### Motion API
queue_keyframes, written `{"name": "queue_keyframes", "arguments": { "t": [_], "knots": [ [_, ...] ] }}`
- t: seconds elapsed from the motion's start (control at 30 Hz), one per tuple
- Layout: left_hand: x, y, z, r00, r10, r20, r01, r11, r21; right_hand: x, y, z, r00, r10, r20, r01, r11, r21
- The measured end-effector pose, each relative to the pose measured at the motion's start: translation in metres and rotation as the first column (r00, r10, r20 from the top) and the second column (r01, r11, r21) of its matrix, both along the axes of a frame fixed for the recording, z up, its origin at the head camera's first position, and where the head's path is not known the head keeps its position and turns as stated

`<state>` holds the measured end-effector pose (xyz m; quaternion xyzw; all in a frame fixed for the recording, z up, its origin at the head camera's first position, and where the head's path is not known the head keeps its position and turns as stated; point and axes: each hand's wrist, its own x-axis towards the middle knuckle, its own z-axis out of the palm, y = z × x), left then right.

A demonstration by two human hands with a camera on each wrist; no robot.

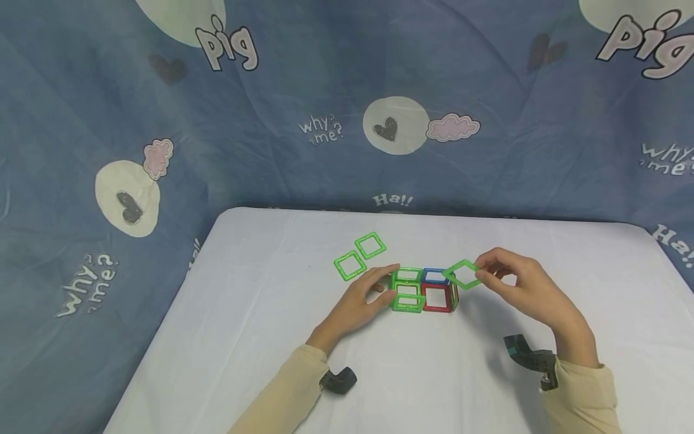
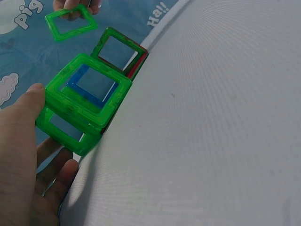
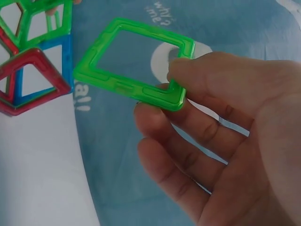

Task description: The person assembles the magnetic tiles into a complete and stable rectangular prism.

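Note:
A small block structure of see-through magnetic tiles (image 1: 409,310), green, blue and red, stands on the white table. My left hand (image 1: 355,304) grips its left end, with the thumb on a green tile in front and the fingers at the far side, as the left wrist view shows. To the right, my right hand (image 1: 520,283) pinches a green square magnetic tile (image 3: 124,88) by one corner between thumb and fingers. This tile is in the air, tilted, close to the structure's blue and red right part; from the head view I cannot tell whether they touch.
Two loose green square tiles (image 1: 341,272) lie behind my left hand, corner near corner. The white table (image 1: 271,289) ends at a blue printed cloth (image 1: 303,169) along the back. Each wrist carries a dark camera mount (image 1: 340,381).

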<state>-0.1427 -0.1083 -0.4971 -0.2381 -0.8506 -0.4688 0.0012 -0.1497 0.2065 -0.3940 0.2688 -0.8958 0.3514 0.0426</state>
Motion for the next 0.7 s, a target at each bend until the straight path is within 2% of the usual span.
{"name": "queue_keyframes", "arguments": {
  "t": [0.2,0.33,0.7],
  "knots": [
    [0.000,0.000,-0.001,1.000,-0.017,-0.023,0.017,1.000,0.022,0.000,-0.005,-0.001,0.998,0.058,-0.013,-0.058,0.998,0.003],
    [0.000,0.000,-0.001,1.000,-0.019,-0.013,0.019,0.999,0.025,0.000,-0.007,-0.002,0.995,0.097,-0.031,-0.097,0.995,0.003],
    [0.000,0.000,0.001,1.000,-0.013,-0.004,0.014,1.000,0.019,0.000,-0.013,-0.005,0.990,0.140,-0.030,-0.139,0.990,0.027]
  ]
}}
